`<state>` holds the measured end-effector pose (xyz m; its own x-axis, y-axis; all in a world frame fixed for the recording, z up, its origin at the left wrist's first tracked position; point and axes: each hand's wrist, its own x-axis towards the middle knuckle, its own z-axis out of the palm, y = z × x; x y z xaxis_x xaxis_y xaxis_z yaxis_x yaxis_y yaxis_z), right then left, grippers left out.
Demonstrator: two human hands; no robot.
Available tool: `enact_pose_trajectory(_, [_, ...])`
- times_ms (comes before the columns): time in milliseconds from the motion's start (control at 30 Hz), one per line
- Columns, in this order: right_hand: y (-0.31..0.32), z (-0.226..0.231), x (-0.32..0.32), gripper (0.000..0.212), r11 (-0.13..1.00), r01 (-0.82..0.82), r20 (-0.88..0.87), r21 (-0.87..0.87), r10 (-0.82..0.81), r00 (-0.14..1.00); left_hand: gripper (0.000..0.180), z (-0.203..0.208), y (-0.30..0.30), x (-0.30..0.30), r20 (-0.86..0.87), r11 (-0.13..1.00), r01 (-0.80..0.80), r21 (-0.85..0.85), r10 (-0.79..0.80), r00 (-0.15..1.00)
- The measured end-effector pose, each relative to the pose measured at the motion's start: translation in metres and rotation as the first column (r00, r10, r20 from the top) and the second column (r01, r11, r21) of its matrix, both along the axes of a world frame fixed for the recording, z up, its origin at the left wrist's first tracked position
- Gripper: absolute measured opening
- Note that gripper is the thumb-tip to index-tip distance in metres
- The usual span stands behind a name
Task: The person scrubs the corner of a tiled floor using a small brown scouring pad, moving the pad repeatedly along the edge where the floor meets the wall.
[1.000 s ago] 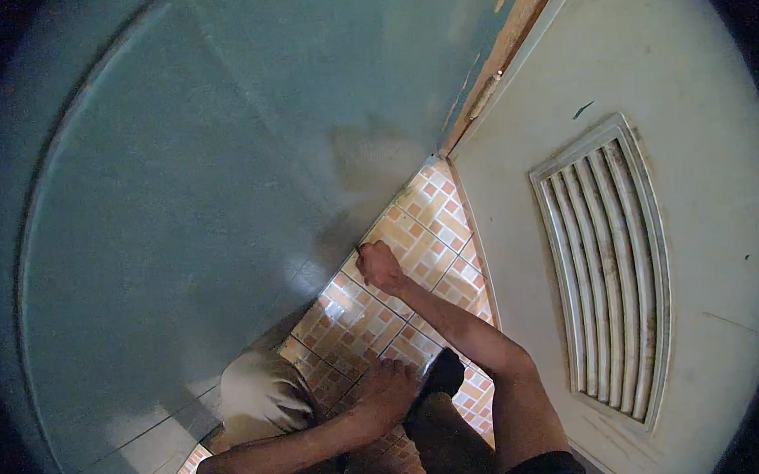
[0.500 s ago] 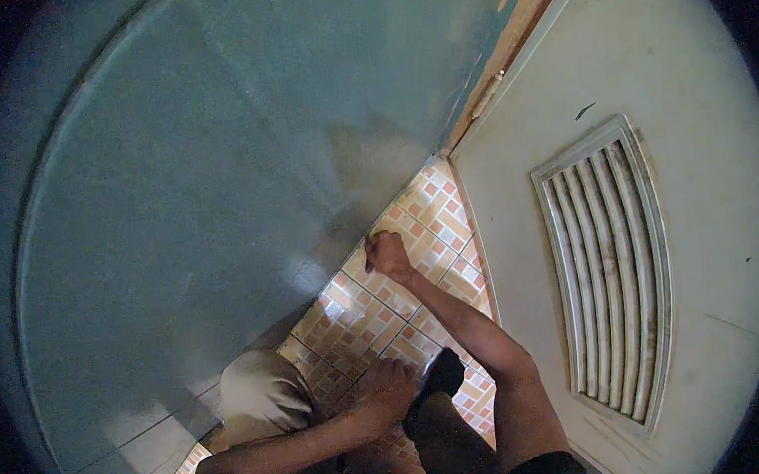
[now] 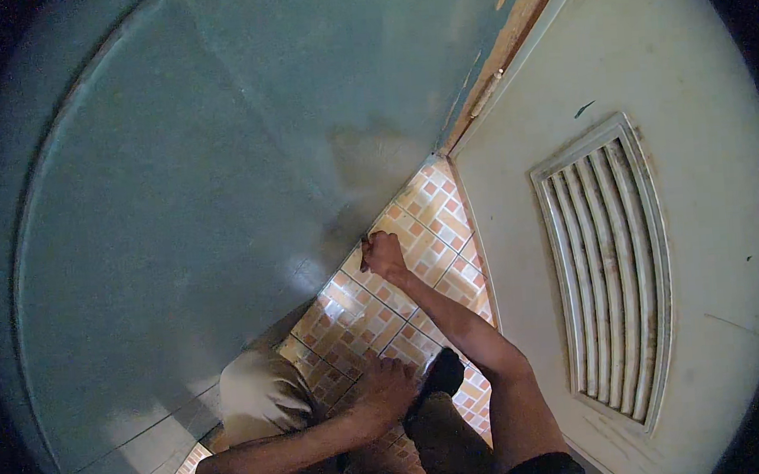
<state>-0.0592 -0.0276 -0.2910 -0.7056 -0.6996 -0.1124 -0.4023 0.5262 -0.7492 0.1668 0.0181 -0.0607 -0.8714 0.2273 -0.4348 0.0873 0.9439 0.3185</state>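
Note:
My right hand [image 3: 383,254] reaches to where the green wall [image 3: 176,180] meets the tiled floor [image 3: 434,207]. Its fingers are curled closed at the foot of the wall; a small dark bit shows by the fingertips, too unclear to name. Nearer to me, my left hand [image 3: 385,391] hangs over the floor beside my black shoe [image 3: 444,372]. Its fingers are loosely apart, and I see nothing in them.
A pale door [image 3: 516,202] with a slatted metal vent [image 3: 608,284] stands close on the right, its hinge [image 3: 486,96] on a worn wooden frame [image 3: 519,29]. My bent knee [image 3: 263,392] in light trousers is near the wall. Plain pale tiles [image 3: 153,442] lie at the lower left.
My right hand has shifted slightly left along the base of the wall. The fingers of my left hand have moved a little and spread; the rest looks the same.

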Motion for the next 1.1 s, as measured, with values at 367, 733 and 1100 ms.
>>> enact_pose_trajectory(367, [-0.003, 0.018, 0.001, 0.029, 0.999, 0.037, 0.213, 0.036, -0.044, 0.976, 0.033, 0.016, -0.009, -0.006, 0.052, 0.999, -0.003, 0.053, 0.001, 0.999])
enact_pose_trajectory(733, [-0.003, -0.028, 0.001, 0.036, 0.999, 0.040, -0.080, 0.028, -0.038, 0.996, 0.032, 0.020, -0.005, -0.012, 0.023, 1.000, 0.026, -0.007, -0.026, 0.999])
enact_pose_trajectory(1100, [-0.012, -0.056, -0.011, 0.025, 0.974, -0.127, -0.359, 0.187, 0.188, 0.914, 0.025, 0.011, -0.004, -0.005, -0.005, 0.998, -0.025, 0.056, 0.026, 1.000])
